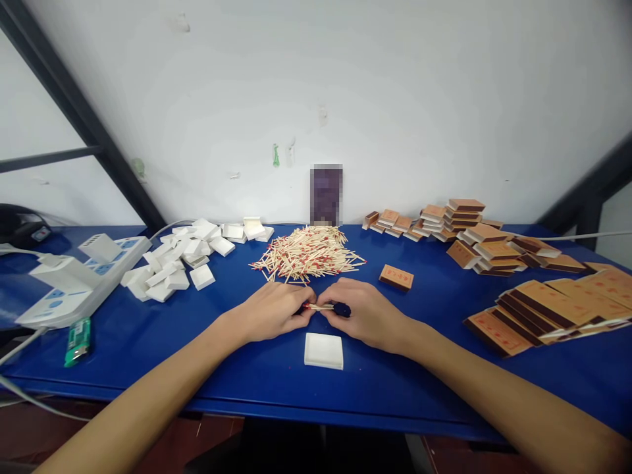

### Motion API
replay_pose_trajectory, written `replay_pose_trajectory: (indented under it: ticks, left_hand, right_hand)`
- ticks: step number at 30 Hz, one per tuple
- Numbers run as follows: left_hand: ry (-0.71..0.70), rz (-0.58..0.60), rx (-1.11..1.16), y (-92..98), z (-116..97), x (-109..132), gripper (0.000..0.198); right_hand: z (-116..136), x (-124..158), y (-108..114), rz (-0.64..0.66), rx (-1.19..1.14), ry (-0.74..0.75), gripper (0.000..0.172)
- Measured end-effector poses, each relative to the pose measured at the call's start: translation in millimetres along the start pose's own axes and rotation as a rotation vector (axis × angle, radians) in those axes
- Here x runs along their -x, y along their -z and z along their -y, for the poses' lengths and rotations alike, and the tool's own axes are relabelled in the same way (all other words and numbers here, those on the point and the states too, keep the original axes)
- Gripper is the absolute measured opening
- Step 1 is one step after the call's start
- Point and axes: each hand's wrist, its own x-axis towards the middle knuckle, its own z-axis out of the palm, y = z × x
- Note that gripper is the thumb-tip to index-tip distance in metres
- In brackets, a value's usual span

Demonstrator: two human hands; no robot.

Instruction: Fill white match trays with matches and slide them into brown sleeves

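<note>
A few matches (322, 307) lie crosswise between my two hands, just in front of the big match pile (311, 255). My left hand (276, 311) pinches them at the left, where red heads show by the fingertips. From the other side, the curled fingers of my right hand (368, 315) close on the stick ends. How many sticks are held is hard to make out. Directly below the hands, a white matchbox tray (323, 351) lies flat on the blue table (237, 388).
White trays (182, 253) are heaped at the left, beside a power strip (89, 280) and a green lighter-like item (78, 341). One orange matchbox (396, 277) lies right of the matches. Stacked matchbox covers (543, 306) fill the right side. A pixelated dark rectangle (326, 194) stands against the wall.
</note>
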Motion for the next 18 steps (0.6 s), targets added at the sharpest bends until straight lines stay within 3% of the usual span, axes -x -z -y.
replay_pose_trajectory:
  ticks: [8, 12, 18]
  left_hand:
    - [-0.001, -0.008, 0.259, 16.4, -10, 5, 0.011]
    - [-0.074, 0.044, 0.347, 15.2, -17, 10, 0.005]
    - [-0.126, 0.081, 0.356, 8.4, -22, 11, 0.005]
  right_hand:
    - [23, 2, 19, -0.067, -0.156, -0.051, 0.007]
    - [38, 8, 25, 0.071, -0.173, -0.055, 0.005]
    - [38, 13, 21, 0.263, -0.130, -0.050, 0.005]
